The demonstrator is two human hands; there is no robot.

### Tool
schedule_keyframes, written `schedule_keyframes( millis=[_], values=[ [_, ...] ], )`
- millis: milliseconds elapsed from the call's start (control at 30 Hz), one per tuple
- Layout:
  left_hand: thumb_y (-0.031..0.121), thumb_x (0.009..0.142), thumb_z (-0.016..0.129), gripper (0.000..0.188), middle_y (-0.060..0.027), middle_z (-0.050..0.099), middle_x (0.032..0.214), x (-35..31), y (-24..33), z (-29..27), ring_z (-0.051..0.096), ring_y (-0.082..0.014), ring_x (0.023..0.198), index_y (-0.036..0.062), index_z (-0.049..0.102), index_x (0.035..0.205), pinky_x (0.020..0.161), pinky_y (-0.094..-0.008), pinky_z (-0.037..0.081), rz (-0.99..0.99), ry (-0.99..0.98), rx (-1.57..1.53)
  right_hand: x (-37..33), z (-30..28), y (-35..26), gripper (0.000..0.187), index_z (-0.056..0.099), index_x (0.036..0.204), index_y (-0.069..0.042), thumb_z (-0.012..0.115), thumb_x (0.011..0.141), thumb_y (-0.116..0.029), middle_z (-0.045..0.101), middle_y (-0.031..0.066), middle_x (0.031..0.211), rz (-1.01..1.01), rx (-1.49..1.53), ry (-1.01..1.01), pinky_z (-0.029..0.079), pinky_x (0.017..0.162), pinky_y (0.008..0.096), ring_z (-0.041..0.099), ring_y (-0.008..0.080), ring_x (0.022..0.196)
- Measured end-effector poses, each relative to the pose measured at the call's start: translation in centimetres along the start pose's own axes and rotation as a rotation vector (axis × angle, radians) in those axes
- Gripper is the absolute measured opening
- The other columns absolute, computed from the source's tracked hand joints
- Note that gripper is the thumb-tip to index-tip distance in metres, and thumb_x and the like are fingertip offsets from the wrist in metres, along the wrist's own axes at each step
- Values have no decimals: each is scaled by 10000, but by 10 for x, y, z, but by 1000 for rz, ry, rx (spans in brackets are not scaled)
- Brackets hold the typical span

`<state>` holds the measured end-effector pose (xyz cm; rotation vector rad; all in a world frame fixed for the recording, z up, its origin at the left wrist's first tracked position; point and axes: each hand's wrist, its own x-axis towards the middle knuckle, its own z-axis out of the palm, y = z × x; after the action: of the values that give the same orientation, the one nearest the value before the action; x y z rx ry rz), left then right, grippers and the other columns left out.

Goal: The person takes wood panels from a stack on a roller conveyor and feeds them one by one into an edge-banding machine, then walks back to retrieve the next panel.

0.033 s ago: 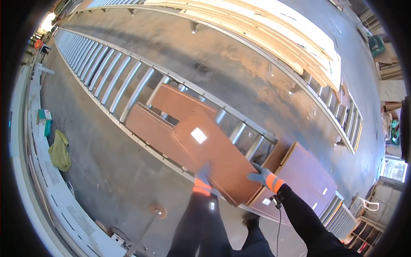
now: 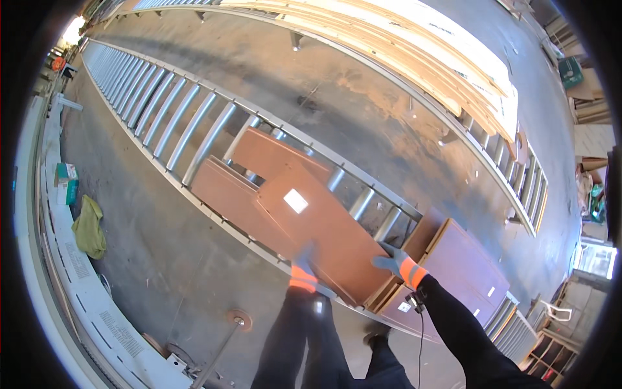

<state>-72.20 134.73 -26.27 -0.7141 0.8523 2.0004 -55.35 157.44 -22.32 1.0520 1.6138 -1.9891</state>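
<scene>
A brown rectangular panel (image 2: 324,227) with a white label lies slantwise over other brown panels on a roller conveyor. My left hand (image 2: 303,260), in a grey-blue glove with an orange cuff, grips its near long edge; the fingers are a little blurred. Across the panel, my right hand (image 2: 391,260), gloved alike, holds the far edge close to the right end. Beneath, one brown panel (image 2: 223,191) sticks out to the left and another brown panel (image 2: 275,154) shows behind. Just right of my right hand is a stack of brown panels (image 2: 460,266).
The roller conveyor (image 2: 188,129) runs away to the far left. Behind it, a second conveyor (image 2: 483,155) carries long pale boards (image 2: 414,58). At the left stand a long white machine housing (image 2: 84,285), a green cloth (image 2: 89,227) and a metal rod (image 2: 220,347) on the floor.
The labelled panel has shifted slightly left, and both hands have moved with it. More of the stack's edge shows beside its right end.
</scene>
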Motion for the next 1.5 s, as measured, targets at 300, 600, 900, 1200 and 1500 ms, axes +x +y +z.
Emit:
schedule_keyframes(
  millis=[300,600,900,1200,1500],
  values=[
    [378,824,678,523,-92,604,1187,93,160,61,603,-272,1052,72,544,1228,895,-412,509,72,-5,-61,174,33,-149,466,601,1155,19,716,827,-291,661,98,1016,-358,-253,107,497,776,349,609,195,910],
    [630,751,643,861,-110,519,1325,175,112,-39,495,-255,1172,34,464,1346,1007,-384,374,-314,555,653,206,-67,13,440,492,1311,-49,478,939,-282,553,123,1296,-49,-1889,-294,342,1043,427,487,328,1218],
    [455,828,625,575,-111,590,1206,41,-80,-102,536,-243,1095,-1,588,1177,957,-381,397,-419,454,1336,-57,-32,196,646,589,1202,-12,511,853,-550,568,199,1258,618,-779,255,417,967,408,535,369,1154],
    [183,817,721,561,-182,533,1287,12,-304,-80,502,-270,1187,-15,482,1285,1007,-366,388,-283,-77,1296,-220,-116,363,562,535,1265,-39,548,853,-422,562,217,1246,652,-302,860,423,985,412,533,358,1157],
    [296,726,805,786,-193,527,1237,-49,-453,-102,524,-278,1089,-84,409,1288,956,-382,423,67,-164,1753,-410,-269,652,614,541,1220,14,625,790,-416,581,258,1185,857,-128,1270,430,964,438,538,397,1128]
  ],
)
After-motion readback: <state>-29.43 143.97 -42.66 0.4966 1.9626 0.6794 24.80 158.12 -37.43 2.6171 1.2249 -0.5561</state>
